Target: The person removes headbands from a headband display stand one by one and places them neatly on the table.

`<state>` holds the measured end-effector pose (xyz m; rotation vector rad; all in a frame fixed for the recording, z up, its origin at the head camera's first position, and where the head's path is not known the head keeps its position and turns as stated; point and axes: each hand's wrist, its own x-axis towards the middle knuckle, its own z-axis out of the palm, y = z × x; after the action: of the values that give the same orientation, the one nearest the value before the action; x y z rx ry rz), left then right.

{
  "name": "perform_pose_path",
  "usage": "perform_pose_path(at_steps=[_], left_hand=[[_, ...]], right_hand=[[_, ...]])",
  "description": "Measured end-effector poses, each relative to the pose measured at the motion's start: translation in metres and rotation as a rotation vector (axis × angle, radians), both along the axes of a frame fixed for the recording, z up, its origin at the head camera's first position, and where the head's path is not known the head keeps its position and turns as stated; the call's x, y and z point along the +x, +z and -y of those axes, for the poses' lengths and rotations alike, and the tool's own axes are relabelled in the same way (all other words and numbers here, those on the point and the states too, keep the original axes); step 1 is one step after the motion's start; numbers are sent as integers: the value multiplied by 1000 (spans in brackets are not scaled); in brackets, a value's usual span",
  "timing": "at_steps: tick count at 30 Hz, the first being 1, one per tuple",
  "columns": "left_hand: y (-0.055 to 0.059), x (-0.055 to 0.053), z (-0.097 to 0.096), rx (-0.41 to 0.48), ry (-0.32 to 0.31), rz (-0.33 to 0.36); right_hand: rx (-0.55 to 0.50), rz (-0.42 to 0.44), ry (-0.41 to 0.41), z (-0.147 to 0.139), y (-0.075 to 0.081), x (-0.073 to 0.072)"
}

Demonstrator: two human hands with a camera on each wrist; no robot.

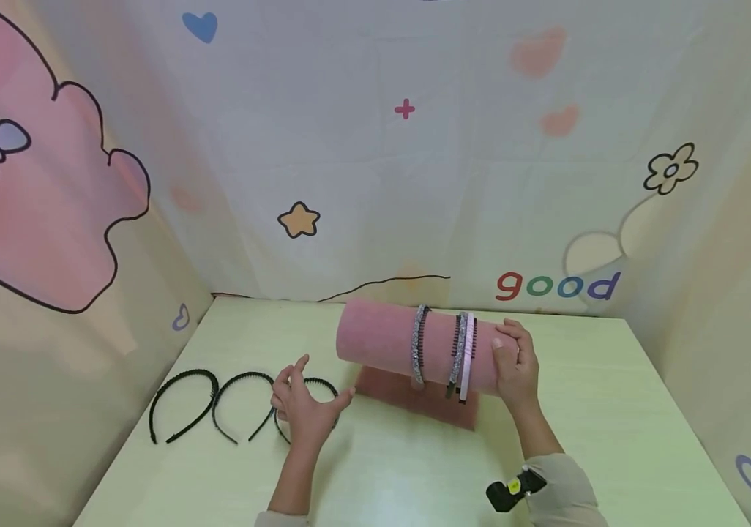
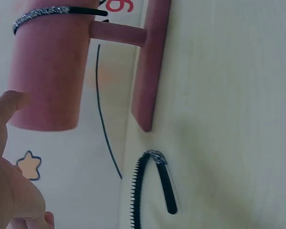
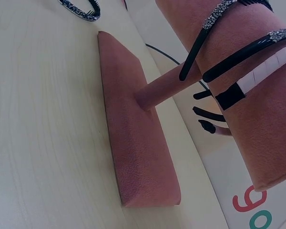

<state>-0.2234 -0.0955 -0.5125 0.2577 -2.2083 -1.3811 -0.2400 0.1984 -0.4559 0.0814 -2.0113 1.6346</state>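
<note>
Closest to us, a pale sleeve [image 1: 563,490] sits beside a small black wrist device [image 1: 514,489]. Past it we see the right hand [image 1: 517,369], clasped on the right end of a pink roll [image 1: 378,333], its thumb along the near side. That roll is toward the back middle of the desk [image 1: 613,410], joined by a stem [image 3: 169,88] to a flat pink base [image 1: 408,399]. Around the roll we count three bands: a glittery headband [image 1: 418,344] near its middle and, closer to the right hand, a second glittery headband [image 1: 458,348] beside a pale headband [image 1: 467,359] with black tips. Left of the base, three dark hoops lie in a row: the leftmost headband [image 1: 216,385], the middle headband [image 1: 242,375] and the rightmost headband [image 1: 320,381]. The left hand [image 1: 309,413] spreads its fingers, holds nothing and partly hides that last one; we cannot tell whether they touch.
</note>
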Motion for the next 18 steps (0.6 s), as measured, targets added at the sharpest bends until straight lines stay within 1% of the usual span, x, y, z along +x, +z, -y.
perform_pose_path(at_steps=[3, 5, 8, 10, 14, 18], left_hand=[[6, 1, -3, 10, -27, -28], [10, 2, -6, 16, -50, -35], [15, 2, -11, 30, -111, -55], [20, 1, -14, 36, -167, -71], [31, -2, -23, 14, -270, -110], [40, -6, -29, -36, -319, -134]], right_hand=[[0, 10, -1, -1, -1, 1], [-2, 16, -2, -1, -2, 1], [-10, 5, 0, -2, -1, 1], [-14, -7, 2, -2, 0, 0], [-25, -22, 5, -2, 2, -2], [-38, -36, 8, -2, 2, -4]])
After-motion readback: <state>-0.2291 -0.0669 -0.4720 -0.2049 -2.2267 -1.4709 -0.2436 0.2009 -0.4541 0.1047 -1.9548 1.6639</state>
